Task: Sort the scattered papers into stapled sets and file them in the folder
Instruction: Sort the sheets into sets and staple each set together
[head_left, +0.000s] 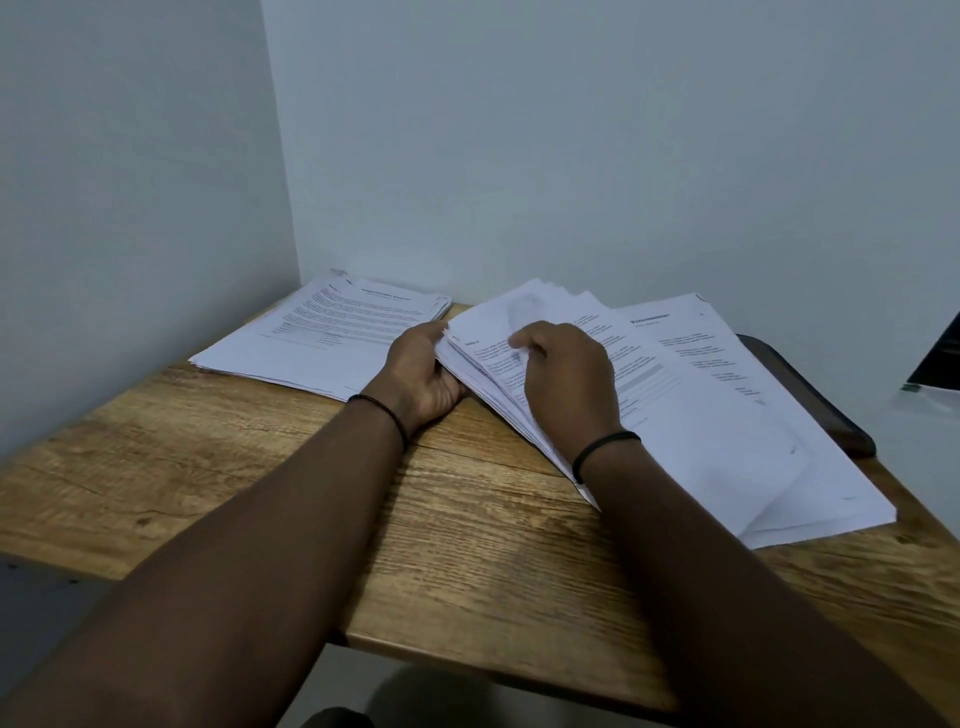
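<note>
Two heaps of printed white papers lie on a wooden table (467, 545). The left pile (322, 332) sits flat near the wall corner. A larger fanned pile (727, 415) spreads across the middle and right. My left hand (423, 376) grips the left edge of the fanned pile, fingers tucked under the sheets. My right hand (566, 379) rests on top of the same pile, its fingers curled on the top sheet and blurred. A dark folder (810, 400) pokes out from under the fanned pile at the right.
White walls meet in a corner just behind the papers. A dark object (940, 358) leans at the far right edge. The table's near edge runs diagonally in front of me, with floor below at the left.
</note>
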